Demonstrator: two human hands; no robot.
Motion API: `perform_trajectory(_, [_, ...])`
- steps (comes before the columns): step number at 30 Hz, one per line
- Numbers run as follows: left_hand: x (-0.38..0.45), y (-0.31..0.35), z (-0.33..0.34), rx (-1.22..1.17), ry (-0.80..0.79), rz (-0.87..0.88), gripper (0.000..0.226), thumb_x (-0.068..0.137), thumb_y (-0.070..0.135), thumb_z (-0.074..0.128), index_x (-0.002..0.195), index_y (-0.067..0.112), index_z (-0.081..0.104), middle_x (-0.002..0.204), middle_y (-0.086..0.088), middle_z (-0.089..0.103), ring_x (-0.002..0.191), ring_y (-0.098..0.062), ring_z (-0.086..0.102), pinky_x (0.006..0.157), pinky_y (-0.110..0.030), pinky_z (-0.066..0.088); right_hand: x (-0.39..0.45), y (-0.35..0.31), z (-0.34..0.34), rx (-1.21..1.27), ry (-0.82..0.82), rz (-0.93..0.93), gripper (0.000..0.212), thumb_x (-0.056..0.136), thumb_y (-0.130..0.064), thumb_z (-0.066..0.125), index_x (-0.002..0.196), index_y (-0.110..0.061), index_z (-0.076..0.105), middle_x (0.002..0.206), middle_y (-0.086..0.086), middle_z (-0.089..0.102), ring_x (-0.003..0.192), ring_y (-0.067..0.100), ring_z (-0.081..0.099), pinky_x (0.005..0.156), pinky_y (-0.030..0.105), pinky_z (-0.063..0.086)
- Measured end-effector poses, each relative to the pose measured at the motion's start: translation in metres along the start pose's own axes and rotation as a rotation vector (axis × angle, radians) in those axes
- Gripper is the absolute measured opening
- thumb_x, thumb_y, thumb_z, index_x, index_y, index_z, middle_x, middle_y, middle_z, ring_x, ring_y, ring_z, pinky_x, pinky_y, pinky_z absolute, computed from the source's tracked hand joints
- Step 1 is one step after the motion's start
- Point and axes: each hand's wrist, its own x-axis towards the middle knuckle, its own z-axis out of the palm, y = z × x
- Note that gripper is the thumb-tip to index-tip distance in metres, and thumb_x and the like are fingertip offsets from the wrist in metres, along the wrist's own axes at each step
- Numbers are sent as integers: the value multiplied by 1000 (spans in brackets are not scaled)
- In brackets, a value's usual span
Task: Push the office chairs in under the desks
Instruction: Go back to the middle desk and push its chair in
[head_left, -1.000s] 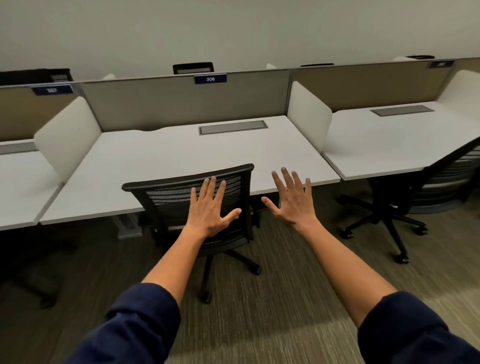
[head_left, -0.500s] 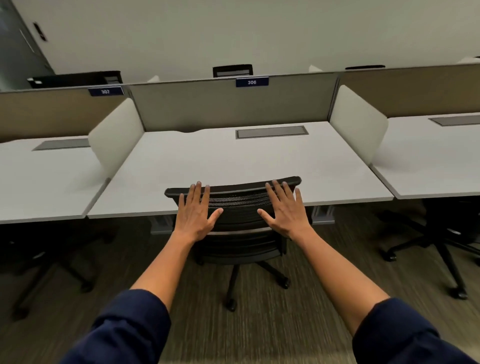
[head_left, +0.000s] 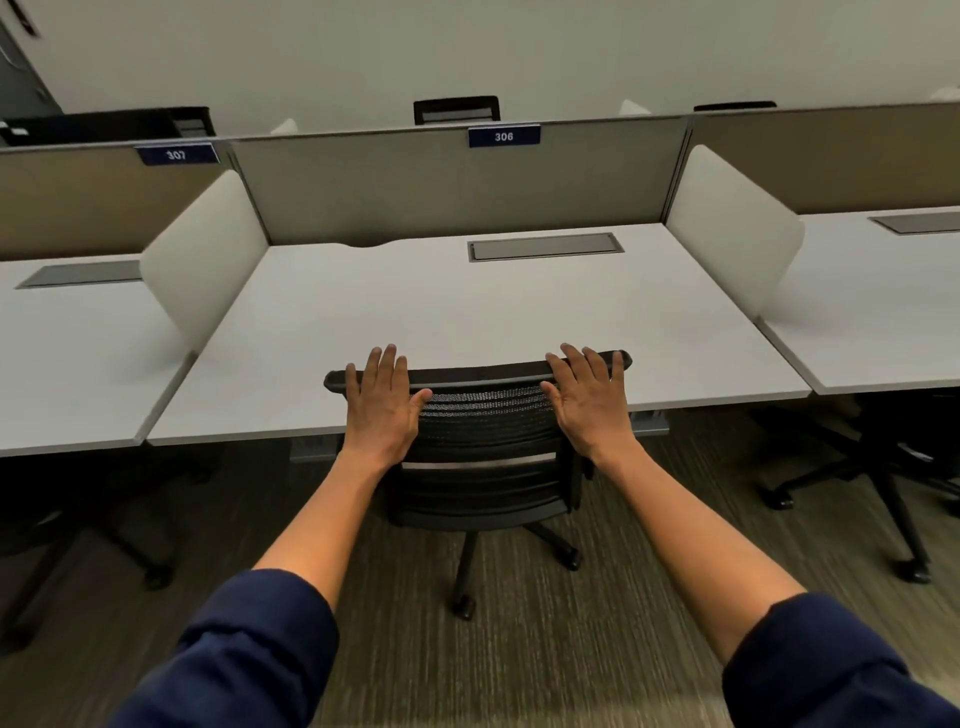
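A black mesh office chair (head_left: 483, 421) stands in front of the white desk (head_left: 467, 306) labelled 306, its seat partly under the desk's front edge. My left hand (head_left: 382, 402) lies flat on the left end of the backrest, fingers reaching over the top rim. My right hand (head_left: 587, 402) lies flat on the right end in the same way. Both palms press against the mesh with fingers straight, not curled around the frame. The chair's wheeled base (head_left: 467, 577) shows on the carpet below.
Desk 307 (head_left: 67, 343) adjoins on the left with a dark chair base (head_left: 119, 545) beneath it. Another desk (head_left: 878, 312) on the right has a black chair (head_left: 883, 467) under it. White side dividers (head_left: 202, 254) and a grey back panel (head_left: 457, 192) bound desk 306.
Both hands have moved from hovering near the backrest to lying flat on its two ends. The chair now sits square to desk 306 and closer to its edge.
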Motion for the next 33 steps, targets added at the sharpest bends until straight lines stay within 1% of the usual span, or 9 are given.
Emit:
perform_trajectory(4, [2,-8,6,-2,34,9,70,105,47,29,159,3,19,170,-12,2,157,-25,-6,120,-49,-16,5,0,12,18,86,-29,63,101,-53,20,145,-20,49,153,9,46,141,35,41,120,63,11])
perform_trajectory(7, [3,-8,9,-14,47,16,70,105,44,34,159,2,18,170,-11,-1,156,-25,-9,118,-46,-21,7,2,16,21,99,-34,62,101,-54,21,145,-20,49,152,10,46,140,36,42,120,63,11])
perform_trajectory(10, [3,-7,6,-27,10,5,69,106,45,32,159,4,17,170,-10,-1,156,-23,-10,119,-47,-20,6,1,10,24,58,-18,70,98,-58,13,150,-22,43,158,9,39,146,34,34,121,58,1])
perform_trajectory(13, [2,-5,-2,-30,-53,-15,73,106,51,27,161,6,10,170,-8,-5,156,-22,-14,122,-50,-16,2,-3,2,-6,-12,3,79,93,-62,-1,157,-27,27,166,5,24,154,30,17,122,56,-7])
perform_trajectory(18, [-9,2,-8,-19,-114,-48,84,101,65,20,161,12,-5,170,-7,-12,155,-22,-20,120,-50,-19,-8,-12,-10,-45,-121,71,77,95,-70,3,160,-30,-4,170,1,-5,156,28,-8,121,55,-12])
perform_trajectory(21, [-21,4,-7,4,-98,-40,91,95,72,13,161,12,-6,170,-7,-11,155,-22,-19,121,-53,-17,-20,-16,-14,-63,-116,67,91,83,-78,-13,159,-29,-9,170,1,-8,156,28,-10,120,55,-13])
perform_trajectory(25, [-27,16,-8,-5,-72,12,96,91,79,5,161,15,-8,169,-6,-13,154,-21,-21,121,-54,-18,-36,-11,-20,-48,-105,87,98,74,-79,-22,159,-30,-12,169,1,-12,155,27,-12,119,55,-15])
perform_trajectory(30, [-20,61,-10,-15,-20,161,100,85,80,-1,161,15,-7,169,-6,-14,154,-22,-20,121,-53,-16,-56,8,-34,-62,-64,148,92,78,-78,-16,158,-32,-15,169,0,-15,156,28,-11,120,57,-12])
perform_trajectory(33, [-15,107,-9,-32,-27,253,101,84,80,-2,161,16,-7,169,-6,-15,154,-21,-20,122,-52,-16,-75,33,-45,-89,-27,201,95,74,-80,-25,156,-33,-18,168,0,-17,156,29,-11,122,58,-9])
